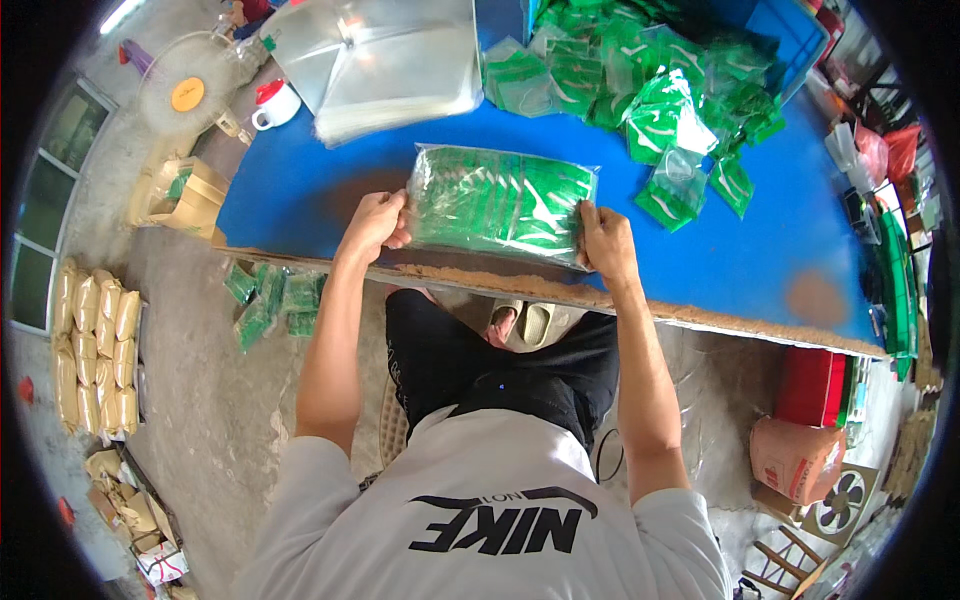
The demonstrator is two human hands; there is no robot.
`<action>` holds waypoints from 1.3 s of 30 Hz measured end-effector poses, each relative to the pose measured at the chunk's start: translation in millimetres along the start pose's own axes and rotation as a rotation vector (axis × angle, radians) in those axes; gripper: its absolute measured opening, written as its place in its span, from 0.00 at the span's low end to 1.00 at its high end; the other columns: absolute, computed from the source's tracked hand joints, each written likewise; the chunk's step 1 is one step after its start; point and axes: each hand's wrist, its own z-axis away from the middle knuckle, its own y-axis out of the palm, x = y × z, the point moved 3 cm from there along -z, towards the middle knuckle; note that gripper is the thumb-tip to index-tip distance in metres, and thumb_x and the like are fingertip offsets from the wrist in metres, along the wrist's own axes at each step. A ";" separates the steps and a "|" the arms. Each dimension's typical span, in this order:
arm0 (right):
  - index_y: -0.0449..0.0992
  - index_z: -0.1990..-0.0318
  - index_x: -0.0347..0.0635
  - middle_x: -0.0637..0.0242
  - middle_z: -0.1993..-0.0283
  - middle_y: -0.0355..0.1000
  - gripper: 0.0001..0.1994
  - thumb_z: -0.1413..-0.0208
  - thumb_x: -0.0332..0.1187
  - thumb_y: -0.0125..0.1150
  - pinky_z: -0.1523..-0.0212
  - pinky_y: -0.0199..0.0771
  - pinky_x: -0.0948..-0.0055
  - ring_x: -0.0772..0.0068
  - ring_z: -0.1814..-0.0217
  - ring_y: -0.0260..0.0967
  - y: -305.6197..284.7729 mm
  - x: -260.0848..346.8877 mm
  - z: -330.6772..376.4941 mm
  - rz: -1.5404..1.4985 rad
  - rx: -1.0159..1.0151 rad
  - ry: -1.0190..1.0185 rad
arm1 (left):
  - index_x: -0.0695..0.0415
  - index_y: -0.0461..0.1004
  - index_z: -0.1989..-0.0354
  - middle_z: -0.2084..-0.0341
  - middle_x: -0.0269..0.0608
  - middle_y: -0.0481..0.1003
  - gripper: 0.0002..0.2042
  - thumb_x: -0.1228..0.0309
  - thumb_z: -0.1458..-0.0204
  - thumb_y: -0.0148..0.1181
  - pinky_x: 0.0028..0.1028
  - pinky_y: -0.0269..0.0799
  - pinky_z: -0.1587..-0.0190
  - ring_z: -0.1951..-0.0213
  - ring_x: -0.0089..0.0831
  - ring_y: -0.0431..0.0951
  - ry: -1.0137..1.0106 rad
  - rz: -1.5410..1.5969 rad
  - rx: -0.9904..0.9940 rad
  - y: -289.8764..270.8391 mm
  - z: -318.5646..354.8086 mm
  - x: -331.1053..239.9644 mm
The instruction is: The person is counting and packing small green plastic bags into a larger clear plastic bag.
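Observation:
A clear plastic bag (500, 205) filled with a row of overlapping green packets is stretched between my two hands, just above the near edge of the blue table (740, 270). My left hand (377, 225) pinches the bag's left end, thumb on top. At the other end, my right hand (607, 240) grips the right edge with curled fingers. Beyond the bag, a loose heap of small green packets (590, 75) covers the far right of the table. A stack of clear flat plastic bags (400, 90) lies at the far left.
A white mug with a red lid (277, 105) stands left of the stacked bags. Several green packs (262, 305) lie on the floor below the table's left edge. A cardboard box (185, 200) and a fan (187, 93) are at the left. A blue bin (790, 40) sits behind the heap.

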 end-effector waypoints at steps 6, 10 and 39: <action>0.74 0.59 0.40 0.45 0.64 0.76 0.12 0.38 0.40 0.55 0.60 0.74 0.49 0.41 0.59 0.75 -32.2 24.8 1.5 0.418 -0.490 -0.328 | 0.63 0.72 0.55 0.62 0.48 0.81 0.18 0.57 0.39 0.57 0.37 0.74 0.52 0.57 0.42 0.81 0.608 -0.451 -0.542 -36.5 21.4 -66.0; 0.73 0.55 0.38 0.48 0.60 0.74 0.14 0.38 0.40 0.55 0.56 0.73 0.50 0.45 0.57 0.73 26.8 102.8 10.0 0.216 -0.459 -0.698 | 0.62 0.72 0.47 0.50 0.57 0.76 0.23 0.53 0.37 0.52 0.40 0.68 0.43 0.46 0.49 0.75 0.824 -0.503 -0.225 47.3 32.2 -114.4; 0.72 0.53 0.29 0.60 0.60 0.74 0.18 0.39 0.39 0.62 0.53 0.70 0.66 0.71 0.56 0.69 65.0 68.9 111.7 -0.101 0.167 -0.431 | 0.63 0.65 0.41 0.49 0.42 0.72 0.40 0.36 0.45 0.53 0.34 0.68 0.44 0.46 0.34 0.72 -0.224 0.999 0.086 40.4 121.8 181.3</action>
